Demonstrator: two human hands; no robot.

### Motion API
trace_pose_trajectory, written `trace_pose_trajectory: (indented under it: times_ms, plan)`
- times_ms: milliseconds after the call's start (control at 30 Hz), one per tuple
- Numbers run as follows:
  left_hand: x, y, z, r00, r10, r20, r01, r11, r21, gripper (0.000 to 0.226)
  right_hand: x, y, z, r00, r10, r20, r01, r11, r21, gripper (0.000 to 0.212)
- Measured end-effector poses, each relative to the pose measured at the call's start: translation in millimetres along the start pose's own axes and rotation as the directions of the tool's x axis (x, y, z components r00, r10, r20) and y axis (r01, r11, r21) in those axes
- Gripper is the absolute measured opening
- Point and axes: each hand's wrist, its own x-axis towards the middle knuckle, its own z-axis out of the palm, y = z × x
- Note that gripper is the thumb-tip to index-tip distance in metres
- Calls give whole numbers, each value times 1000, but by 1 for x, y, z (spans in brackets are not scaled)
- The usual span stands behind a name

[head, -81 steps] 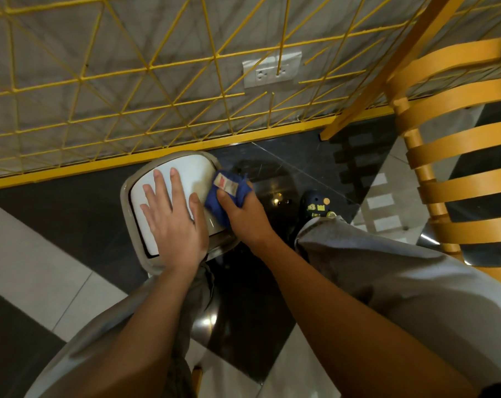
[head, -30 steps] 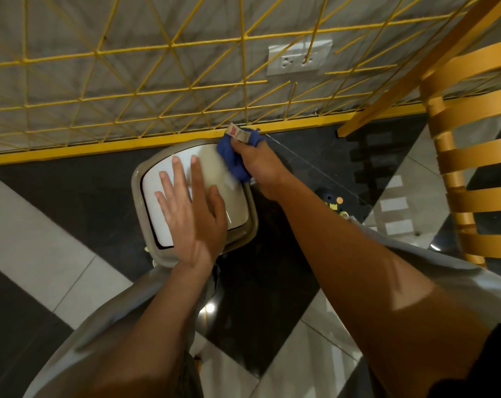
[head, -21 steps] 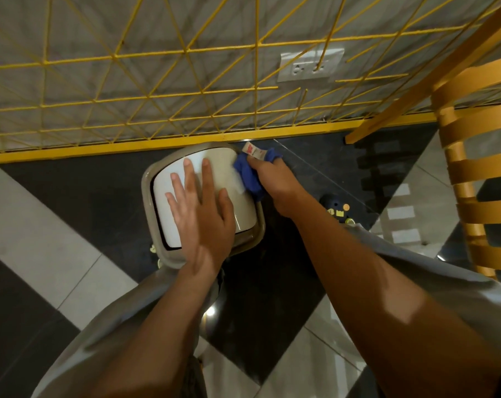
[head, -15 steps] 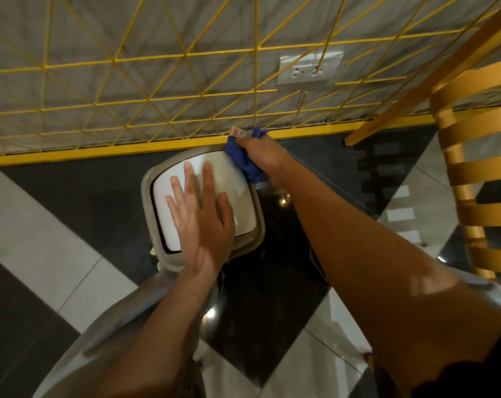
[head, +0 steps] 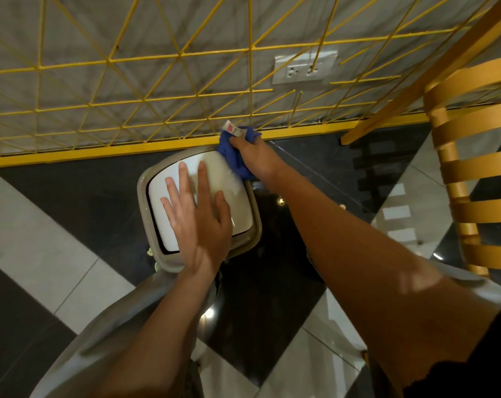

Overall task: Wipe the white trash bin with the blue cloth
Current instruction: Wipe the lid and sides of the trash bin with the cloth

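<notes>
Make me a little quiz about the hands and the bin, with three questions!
1. True or false: the left hand lies flat on the bin's white lid.
2. Which hand holds the blue cloth? A) left B) right C) neither
3. Fill in: the cloth is at the bin's far corner, close to the yellow ____.

Key: 1 true. 2 B, the right hand. 3 fence.

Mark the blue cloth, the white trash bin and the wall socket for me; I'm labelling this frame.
blue cloth (head: 232, 156), head view, bunched fabric below the tag.
white trash bin (head: 163, 208), head view, bare lid left of the fingers.
wall socket (head: 304, 69), head view, plate centre.
</notes>
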Motion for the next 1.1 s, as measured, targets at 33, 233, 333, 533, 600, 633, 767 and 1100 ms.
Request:
trace_pose_trajectory:
  times_ms: [33,233,333,533,600,633,767,1100]
  plan:
    - [0,1,0,1000,-3,2,3,1000,0,57,-8,3,0,1000,13,-10,-13,1000,12,45]
    - [1,0,1,1000,-4,17,3,999,32,57,-53,34,-5,992,118,-48,-116,993,36,45]
    - [1,0,2,1000,-3,17,2,999,46,57,-77,48,-3,985,161,-62,-154,983,102,39]
    - [0,1,0,1000,9,16,-10,998,62,55,-112,74,2,962,266,-55,-245,937,248,15]
    - [-1,0,-1,1000,11,21,-12,998,61,55,-112,73,2,959,277,-60,-256,938,236,17]
    - [-1,0,-1,1000,15,22,-16,998,58,55,-107,70,1,959,275,-72,-254,942,219,20]
    - [-1,-1,0,999,30,23,-30,999,33,56,-89,54,-3,965,248,-88,-230,958,173,33]
    - [1,-6,0,998,50,28,-51,998,46,55,-123,104,-2,911,411,40,-387,816,430,29]
